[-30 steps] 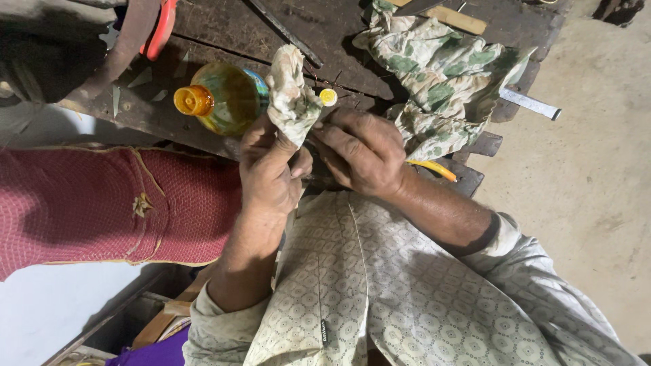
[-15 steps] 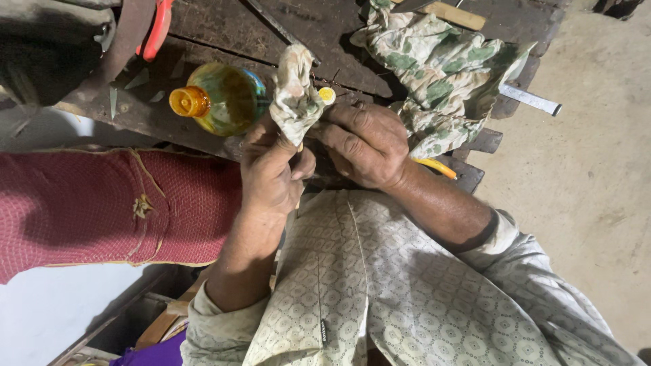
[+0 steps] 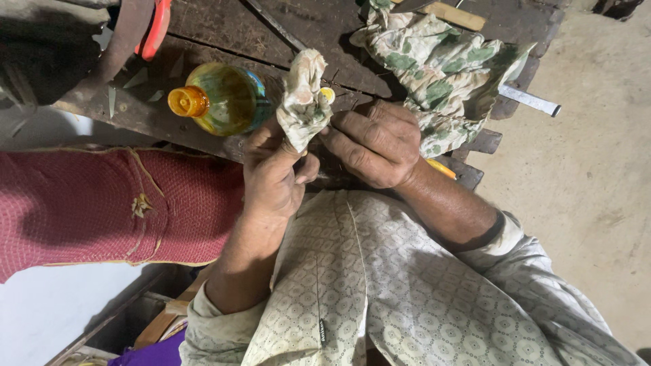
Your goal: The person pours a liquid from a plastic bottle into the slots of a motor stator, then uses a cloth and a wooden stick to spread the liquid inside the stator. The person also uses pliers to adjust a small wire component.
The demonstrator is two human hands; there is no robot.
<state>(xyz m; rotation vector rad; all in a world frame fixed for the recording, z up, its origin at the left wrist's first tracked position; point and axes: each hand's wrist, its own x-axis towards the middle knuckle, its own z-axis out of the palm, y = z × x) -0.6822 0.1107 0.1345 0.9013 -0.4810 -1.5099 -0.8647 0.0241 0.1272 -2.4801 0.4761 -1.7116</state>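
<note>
Pretty dim overall, kind of flat indoor light with a warm, muddy cast. The dark wooden bench (image 3: pixel 224 30) soaks up most of it, and the top left corner drops into near-black shadow. Brightest spots are the pale concrete floor (image 3: pixel 597 190) on the right and a washed-out white patch at bottom left. The plastic bottle (image 3: pixel 227 98) catches a small glare. Focus is decent on both hands, softer and a bit grainy toward the edges.

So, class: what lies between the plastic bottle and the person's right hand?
In the head view, a bunched stained rag, pinched by the left hand, lies between the bottle and the right hand.
</note>
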